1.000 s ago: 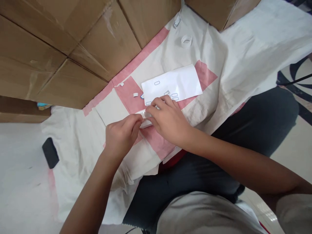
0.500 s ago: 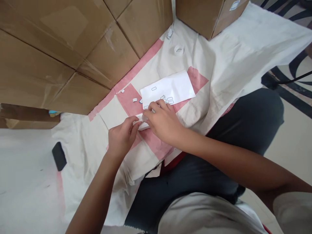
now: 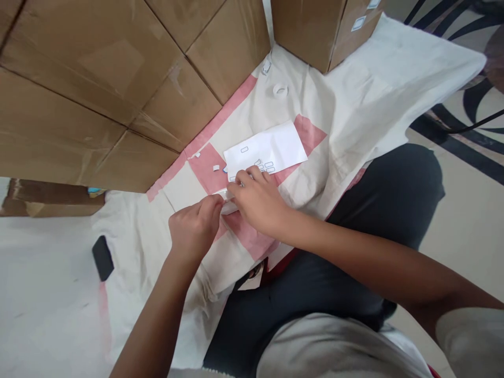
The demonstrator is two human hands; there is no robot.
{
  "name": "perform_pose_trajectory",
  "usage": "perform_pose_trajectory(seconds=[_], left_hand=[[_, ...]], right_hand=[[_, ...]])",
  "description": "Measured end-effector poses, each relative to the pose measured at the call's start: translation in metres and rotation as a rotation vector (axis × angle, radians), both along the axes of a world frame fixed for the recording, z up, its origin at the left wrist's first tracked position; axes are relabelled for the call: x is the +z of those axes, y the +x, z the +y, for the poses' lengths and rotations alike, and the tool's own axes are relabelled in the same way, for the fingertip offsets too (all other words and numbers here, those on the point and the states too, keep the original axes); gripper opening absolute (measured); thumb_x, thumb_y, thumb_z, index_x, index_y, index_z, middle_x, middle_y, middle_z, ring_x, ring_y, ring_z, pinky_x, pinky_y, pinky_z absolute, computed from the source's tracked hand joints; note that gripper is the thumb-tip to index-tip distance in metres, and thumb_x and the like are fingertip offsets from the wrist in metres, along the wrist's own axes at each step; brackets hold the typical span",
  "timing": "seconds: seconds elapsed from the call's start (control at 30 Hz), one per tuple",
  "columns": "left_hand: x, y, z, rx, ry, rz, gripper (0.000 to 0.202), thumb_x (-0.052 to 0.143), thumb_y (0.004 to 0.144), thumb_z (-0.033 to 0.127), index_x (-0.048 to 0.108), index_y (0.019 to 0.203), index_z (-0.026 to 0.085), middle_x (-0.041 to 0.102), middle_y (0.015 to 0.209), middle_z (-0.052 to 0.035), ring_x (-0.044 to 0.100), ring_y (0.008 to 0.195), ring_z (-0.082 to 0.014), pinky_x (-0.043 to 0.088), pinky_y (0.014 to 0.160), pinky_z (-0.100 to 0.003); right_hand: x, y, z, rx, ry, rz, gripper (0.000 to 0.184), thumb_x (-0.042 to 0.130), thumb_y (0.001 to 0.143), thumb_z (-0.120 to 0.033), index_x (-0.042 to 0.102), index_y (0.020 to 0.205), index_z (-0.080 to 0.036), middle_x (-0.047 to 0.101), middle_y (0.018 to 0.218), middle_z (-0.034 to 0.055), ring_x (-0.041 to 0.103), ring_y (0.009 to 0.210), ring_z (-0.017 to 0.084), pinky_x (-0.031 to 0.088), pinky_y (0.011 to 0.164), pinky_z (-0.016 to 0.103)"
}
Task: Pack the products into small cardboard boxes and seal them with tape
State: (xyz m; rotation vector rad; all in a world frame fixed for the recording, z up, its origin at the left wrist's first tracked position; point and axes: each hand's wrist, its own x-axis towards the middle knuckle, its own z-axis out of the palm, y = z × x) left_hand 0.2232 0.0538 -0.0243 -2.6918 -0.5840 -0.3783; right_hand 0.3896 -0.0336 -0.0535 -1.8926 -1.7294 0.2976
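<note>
Between my hands is a small white piece [image 3: 229, 207], folded or strip-like; its exact kind is hard to make out. My left hand [image 3: 197, 223] pinches its left end between thumb and fingers. From the right, my right hand [image 3: 258, 202] bends over the other end, fingertips closed against it and partly hiding it. Just beyond my right fingers lies a white paper sheet [image 3: 283, 144] with several small outlined rectangles. Left of that sheet, a small white scrap [image 3: 216, 168] rests on a pink patch of the cloth [image 3: 236, 123].
Cardboard boxes [image 3: 165, 105] are stacked at the upper left, with another box [image 3: 307, 31] at the back. A white tape ring [image 3: 280, 91] and a crumpled scrap [image 3: 266, 66] lie on the cloth. A black phone-like object [image 3: 103, 258] is at the left edge.
My left hand has rotated slightly, its fingers now closer together on the white piece. My right hand stays over it. The whole view has shifted a little.
</note>
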Motion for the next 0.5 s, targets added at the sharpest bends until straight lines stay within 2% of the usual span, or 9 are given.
perform_pose_trajectory(seconds=[0.27, 0.5], left_hand=[[-0.0057, -0.0038, 0.0045, 0.073, -0.16, -0.011, 0.019, 0.052, 0.095, 0.026, 0.067, 0.085, 0.021, 0.065, 0.058, 0.0029, 0.052, 0.048, -0.0108, 0.028, 0.05, -0.023], [-0.0091, 0.0008, -0.003, 0.258, -0.351, -0.058, 0.018, 0.053, 0.096, 0.035, 0.062, 0.093, 0.02, 0.056, 0.057, 0.0062, 0.049, 0.048, -0.0095, 0.029, 0.052, -0.02]], right_hand=[[-0.0044, -0.0008, 0.0012, -0.009, 0.038, 0.0, 0.023, 0.05, 0.096, -0.015, 0.069, 0.108, -0.015, 0.063, 0.116, 0.0156, 0.046, 0.108, 0.032, 0.038, 0.08, 0.041], [-0.006, 0.0006, 0.001, -0.003, 0.049, 0.033, 0.022, 0.052, 0.096, -0.019, 0.069, 0.11, -0.016, 0.063, 0.115, 0.0147, 0.048, 0.109, 0.031, 0.039, 0.082, 0.041]])
